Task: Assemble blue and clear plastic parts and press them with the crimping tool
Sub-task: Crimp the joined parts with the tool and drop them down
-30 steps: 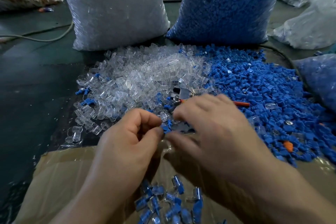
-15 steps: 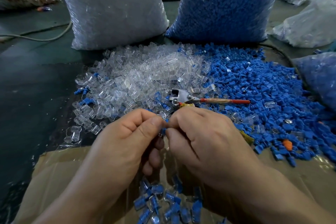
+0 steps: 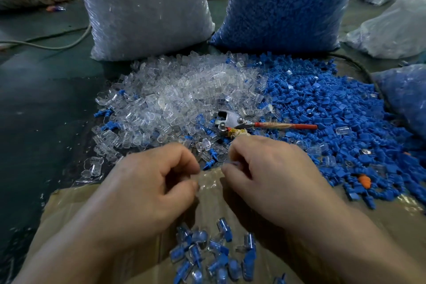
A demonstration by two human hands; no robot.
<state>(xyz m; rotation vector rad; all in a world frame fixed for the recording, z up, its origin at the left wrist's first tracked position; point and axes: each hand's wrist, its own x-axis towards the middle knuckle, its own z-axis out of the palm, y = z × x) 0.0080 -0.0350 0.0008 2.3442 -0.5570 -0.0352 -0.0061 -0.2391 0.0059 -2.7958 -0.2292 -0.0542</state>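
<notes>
My left hand (image 3: 149, 182) and my right hand (image 3: 272, 175) hover a little apart over the far edge of a cardboard sheet (image 3: 69, 205), both with curled fingers. My right thumb and forefinger pinch a small clear part (image 3: 234, 163). Whether my left hand holds anything is hidden by its fingers. Just beyond my hands the crimping tool (image 3: 232, 120) lies with its red handle pointing right. A heap of clear parts (image 3: 184, 94) spreads to its left and a heap of blue parts (image 3: 327, 108) to its right. Assembled blue-and-clear pieces (image 3: 207, 253) lie on the cardboard below my hands.
A large bag of clear parts (image 3: 145, 7) and a large bag of blue parts (image 3: 283, 2) stand behind the heaps. More bags sit at the right (image 3: 396, 27) and far left. A cable (image 3: 46, 46) runs across the dark floor at left.
My hands, pinched together on a part half a second ago, have drawn apart. A second ago my right hand covered the tool's handle; now the tool lies in the open.
</notes>
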